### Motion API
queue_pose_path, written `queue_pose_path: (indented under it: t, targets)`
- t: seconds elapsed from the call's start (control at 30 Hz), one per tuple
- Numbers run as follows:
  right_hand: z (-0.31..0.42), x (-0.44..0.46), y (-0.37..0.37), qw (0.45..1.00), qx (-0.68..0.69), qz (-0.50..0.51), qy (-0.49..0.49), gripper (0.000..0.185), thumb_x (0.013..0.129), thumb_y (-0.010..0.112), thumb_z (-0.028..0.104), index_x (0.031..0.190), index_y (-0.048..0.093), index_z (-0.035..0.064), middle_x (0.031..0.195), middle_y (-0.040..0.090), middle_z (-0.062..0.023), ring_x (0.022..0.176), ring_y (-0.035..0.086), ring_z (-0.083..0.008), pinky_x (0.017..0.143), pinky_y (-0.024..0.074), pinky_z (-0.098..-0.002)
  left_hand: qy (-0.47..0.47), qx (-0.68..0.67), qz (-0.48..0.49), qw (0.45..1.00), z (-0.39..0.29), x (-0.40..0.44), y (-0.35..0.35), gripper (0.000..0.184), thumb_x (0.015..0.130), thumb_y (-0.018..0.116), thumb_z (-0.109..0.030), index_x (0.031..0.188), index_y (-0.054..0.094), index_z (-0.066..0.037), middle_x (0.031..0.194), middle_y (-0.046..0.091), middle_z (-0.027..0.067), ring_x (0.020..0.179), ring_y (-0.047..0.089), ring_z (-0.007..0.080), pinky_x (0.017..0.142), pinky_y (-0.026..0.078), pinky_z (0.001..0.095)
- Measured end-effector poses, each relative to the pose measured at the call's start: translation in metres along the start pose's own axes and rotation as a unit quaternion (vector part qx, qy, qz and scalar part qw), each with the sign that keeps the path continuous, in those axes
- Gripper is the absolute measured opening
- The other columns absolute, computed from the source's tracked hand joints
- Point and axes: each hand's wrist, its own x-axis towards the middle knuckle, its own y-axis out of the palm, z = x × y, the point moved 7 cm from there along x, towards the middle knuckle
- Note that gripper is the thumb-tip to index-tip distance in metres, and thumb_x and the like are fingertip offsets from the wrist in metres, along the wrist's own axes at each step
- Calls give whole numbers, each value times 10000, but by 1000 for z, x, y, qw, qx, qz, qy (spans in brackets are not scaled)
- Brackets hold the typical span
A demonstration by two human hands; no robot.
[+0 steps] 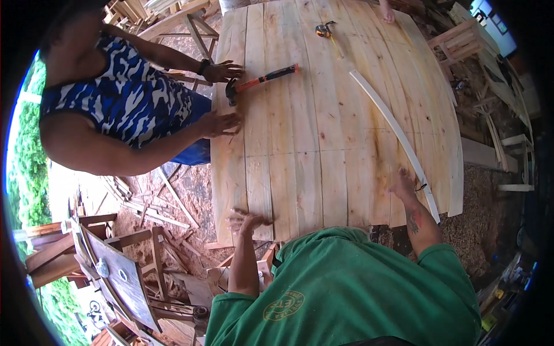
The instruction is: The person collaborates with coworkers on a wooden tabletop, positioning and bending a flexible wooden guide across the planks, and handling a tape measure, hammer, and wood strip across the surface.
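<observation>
A wide panel of pale wooden boards lies side by side in front of me. My left hand rests on its near left edge with the fingers apart. My right hand is spread on the boards near the right side, just left of a long, thin, pale strip that lies across them. An orange and black hammer lies at the upper left of the panel. Farther back sits a tape measure with some of its yellow blade out.
At the left, a person in a blue camouflage top has both hands at the panel's edge. Another person's hand touches the far edge. Scrap wood litters the floor; a wooden frame stands at the upper right.
</observation>
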Motion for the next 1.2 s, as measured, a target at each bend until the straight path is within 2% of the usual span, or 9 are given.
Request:
queue_pose_path:
  t: [0.1, 0.17, 0.27, 0.33, 0.5, 0.7, 0.77, 0.97, 1.2]
  targets:
    - [-6, 4, 7, 1000, -5, -8, -1, 1079, 578, 854, 242, 1363, 217, -134, 1323, 416, -303, 1265, 367, -435, 1026, 376, -426, 8, 2, 4, 1000, 2, 0, 1, 1514, 491, 861, -473, 1375, -319, -131, 1424, -259, 335, 1321, -152, 557, 1078, 50, 640]
    - [-8, 9, 11, 997, -57, -53, -26, 1159, 553, 860, 379, 1371, 209, -120, 1243, 500, -307, 1171, 491, -423, 1000, 393, -415, 11, 3, 6, 1000, 4, 1, 1, 1516, 489, 861, -475, 1374, -320, -127, 1422, -258, 337, 1321, -152, 557, 1079, 50, 640]
    - [-13, 12, 19, 992, -108, -54, -44, 1102, 561, 855, 391, 1332, 262, -127, 1117, 589, -268, 1056, 568, -406, 940, 427, -428, 25, 8, 12, 1000, 4, 3, 2, 1520, 487, 861, -478, 1372, -322, -120, 1420, -257, 341, 1321, -151, 558, 1079, 50, 638]
    - [-56, 61, 86, 990, -46, -54, -125, 1067, 548, 855, 414, 1283, 308, -132, 986, 630, -249, 948, 610, -384, 874, 453, -449, 39, 19, 14, 999, -1, 2, 0, 1523, 485, 861, -480, 1371, -323, -116, 1419, -257, 344, 1320, -151, 559, 1080, 49, 638]
    - [-20, 5, 12, 994, -71, -81, -7, 1077, 518, 872, 393, 1268, 304, -132, 1056, 569, -322, 985, 582, -426, 867, 458, -473, 57, 31, 29, 997, -4, -1, -1, 1530, 481, 862, -485, 1369, -325, -105, 1416, -256, 351, 1319, -151, 560, 1081, 49, 636]
    - [-31, 14, 28, 999, 11, -42, 5, 1157, 515, 884, 335, 1329, 198, -117, 1155, 500, -362, 1114, 497, -490, 891, 460, -477, 65, 40, 22, 997, -10, -14, -7, 1546, 473, 859, -501, 1354, -334, -62, 1401, -250, 377, 1317, -145, 566, 1085, 51, 627]
    - [-18, 6, 19, 996, -29, -61, -59, 1147, 538, 877, 313, 1344, 176, -107, 1229, 428, -388, 1142, 473, -496, 918, 451, -479, 67, 51, 1, 996, -7, -5, -3, 1562, 462, 860, -508, 1341, -338, -23, 1389, -245, 399, 1312, -144, 574, 1085, 57, 626]
    - [-9, -7, -3, 1000, -8, 4, 23, 1143, 554, 870, 292, 1362, 169, -110, 1285, 334, -432, 1166, 450, -506, 947, 440, -476, 69, 50, 2, 996, -8, -9, -5, 1521, 463, 820, -544, 1379, -283, -35, 1394, -209, 413, 1309, -107, 590, 1066, 77, 648]
    - [-11, 1, 4, 1000, -10, 22, 18, 1160, 554, 866, 317, 1378, 170, -111, 1234, 370, -463, 1170, 445, -519, 959, 433, -474, 76, 69, 8, 995, -9, -15, -6, 1523, 460, 822, -550, 1383, -275, -35, 1400, -203, 407, 1315, -96, 584, 1073, 83, 636]
